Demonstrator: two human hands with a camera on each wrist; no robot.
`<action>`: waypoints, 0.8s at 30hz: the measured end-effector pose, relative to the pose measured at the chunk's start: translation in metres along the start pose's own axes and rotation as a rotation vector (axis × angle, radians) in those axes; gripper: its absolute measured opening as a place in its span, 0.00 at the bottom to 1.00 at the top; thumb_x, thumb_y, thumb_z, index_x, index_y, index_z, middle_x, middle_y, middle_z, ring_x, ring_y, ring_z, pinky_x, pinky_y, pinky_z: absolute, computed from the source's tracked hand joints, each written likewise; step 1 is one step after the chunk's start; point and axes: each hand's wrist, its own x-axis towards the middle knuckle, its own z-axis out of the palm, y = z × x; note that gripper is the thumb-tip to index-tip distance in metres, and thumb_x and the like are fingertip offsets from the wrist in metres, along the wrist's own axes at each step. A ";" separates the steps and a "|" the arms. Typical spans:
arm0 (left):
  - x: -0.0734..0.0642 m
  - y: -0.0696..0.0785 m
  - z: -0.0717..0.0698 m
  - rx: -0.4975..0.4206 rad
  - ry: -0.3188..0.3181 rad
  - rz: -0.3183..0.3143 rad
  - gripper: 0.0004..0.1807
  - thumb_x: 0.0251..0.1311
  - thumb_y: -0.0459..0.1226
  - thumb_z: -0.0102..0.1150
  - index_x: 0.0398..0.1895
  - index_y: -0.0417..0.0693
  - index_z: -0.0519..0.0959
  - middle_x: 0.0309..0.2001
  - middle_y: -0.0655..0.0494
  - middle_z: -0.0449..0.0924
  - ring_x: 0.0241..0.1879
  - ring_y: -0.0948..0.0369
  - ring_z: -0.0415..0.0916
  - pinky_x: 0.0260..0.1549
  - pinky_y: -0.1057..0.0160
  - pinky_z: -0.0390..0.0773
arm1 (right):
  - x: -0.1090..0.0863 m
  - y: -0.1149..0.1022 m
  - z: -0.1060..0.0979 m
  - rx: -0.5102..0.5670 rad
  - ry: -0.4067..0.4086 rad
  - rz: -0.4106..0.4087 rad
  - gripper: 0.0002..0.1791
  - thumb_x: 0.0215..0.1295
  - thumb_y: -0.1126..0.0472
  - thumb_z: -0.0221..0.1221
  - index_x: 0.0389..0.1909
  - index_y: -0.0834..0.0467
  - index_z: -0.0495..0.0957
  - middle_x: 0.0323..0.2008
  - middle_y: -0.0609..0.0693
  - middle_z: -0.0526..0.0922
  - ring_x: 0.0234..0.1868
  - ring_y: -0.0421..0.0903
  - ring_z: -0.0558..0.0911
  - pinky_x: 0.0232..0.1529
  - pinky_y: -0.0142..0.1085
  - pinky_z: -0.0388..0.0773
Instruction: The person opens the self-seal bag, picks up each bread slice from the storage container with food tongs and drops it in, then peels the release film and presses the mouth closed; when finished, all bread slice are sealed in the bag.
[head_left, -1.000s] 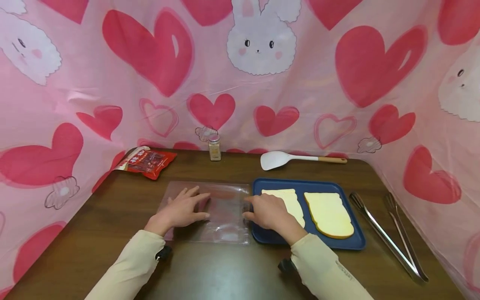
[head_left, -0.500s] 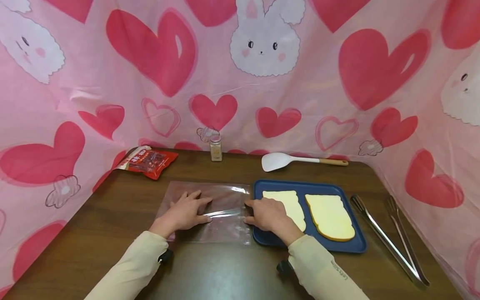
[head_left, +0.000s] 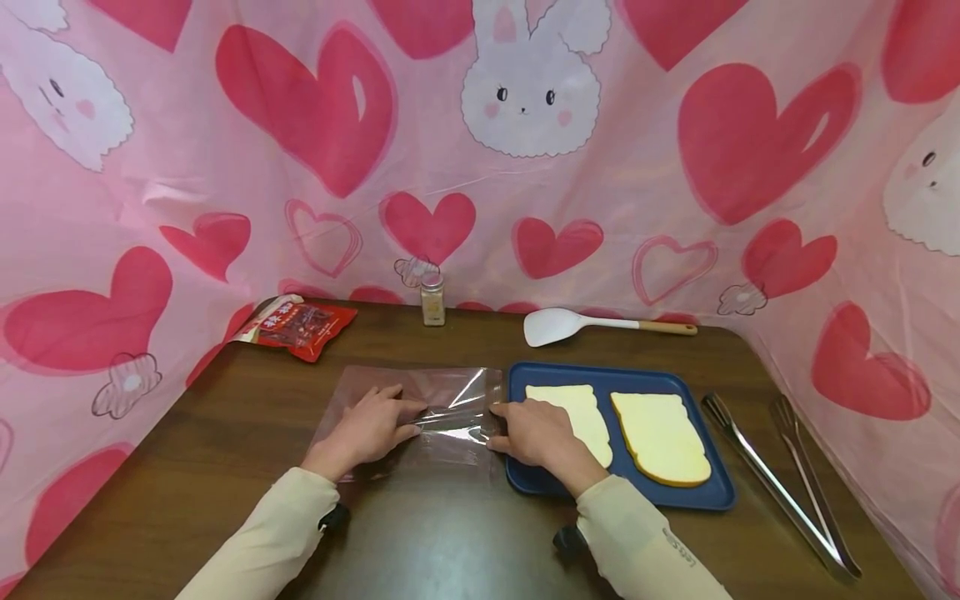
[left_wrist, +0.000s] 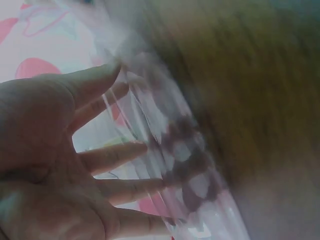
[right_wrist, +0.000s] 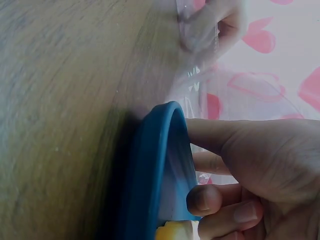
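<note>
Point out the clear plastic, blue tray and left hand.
Clear plastic (head_left: 454, 419), head view: its shiny middle.
Blue tray (head_left: 618, 440), head view: bare strip near its middle.
Left hand (head_left: 367, 428), head view: back of the hand.

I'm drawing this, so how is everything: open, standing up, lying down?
Clear bag: lying down, creased
Left hand: fingers spread on clear bag
Right hand: thumb and finger at clear bag's edge
Bread slices: lying side by side
Tray: flat, holding bread slices
Tongs: spread open, lying down
Jar: upright, lid on
Spatula: lying down
Red packet: lying down; can't tell if sealed
</note>
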 end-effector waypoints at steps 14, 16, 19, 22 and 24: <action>-0.003 0.001 -0.006 -0.037 0.047 0.014 0.19 0.77 0.42 0.57 0.67 0.53 0.83 0.74 0.32 0.70 0.75 0.32 0.65 0.68 0.25 0.66 | -0.001 0.002 -0.001 0.002 -0.003 -0.005 0.32 0.64 0.42 0.72 0.67 0.47 0.82 0.48 0.54 0.90 0.36 0.48 0.80 0.30 0.41 0.80; -0.004 0.002 -0.010 -0.046 0.066 0.017 0.20 0.77 0.42 0.57 0.67 0.52 0.82 0.74 0.32 0.70 0.75 0.33 0.65 0.71 0.29 0.65 | -0.001 0.002 -0.001 0.009 -0.005 -0.006 0.32 0.64 0.42 0.72 0.67 0.47 0.82 0.48 0.53 0.90 0.36 0.48 0.80 0.30 0.40 0.80; -0.006 0.003 -0.017 -0.056 0.083 0.022 0.21 0.77 0.43 0.57 0.69 0.52 0.81 0.75 0.31 0.68 0.76 0.32 0.64 0.72 0.29 0.64 | 0.000 0.003 -0.002 0.017 -0.012 -0.005 0.32 0.64 0.42 0.72 0.68 0.47 0.81 0.50 0.53 0.90 0.38 0.48 0.81 0.32 0.40 0.81; -0.009 0.004 -0.024 -0.066 0.095 0.013 0.22 0.77 0.43 0.58 0.70 0.54 0.80 0.77 0.33 0.66 0.76 0.32 0.63 0.73 0.28 0.62 | 0.000 0.004 -0.003 0.026 -0.016 -0.005 0.33 0.64 0.43 0.72 0.68 0.47 0.81 0.53 0.54 0.89 0.39 0.48 0.81 0.33 0.41 0.81; -0.010 0.004 -0.028 -0.068 0.112 0.017 0.22 0.77 0.43 0.58 0.70 0.56 0.80 0.78 0.34 0.66 0.76 0.31 0.63 0.73 0.28 0.62 | 0.000 0.004 -0.004 0.035 -0.018 -0.006 0.33 0.64 0.43 0.73 0.68 0.47 0.81 0.53 0.54 0.89 0.39 0.48 0.81 0.33 0.41 0.81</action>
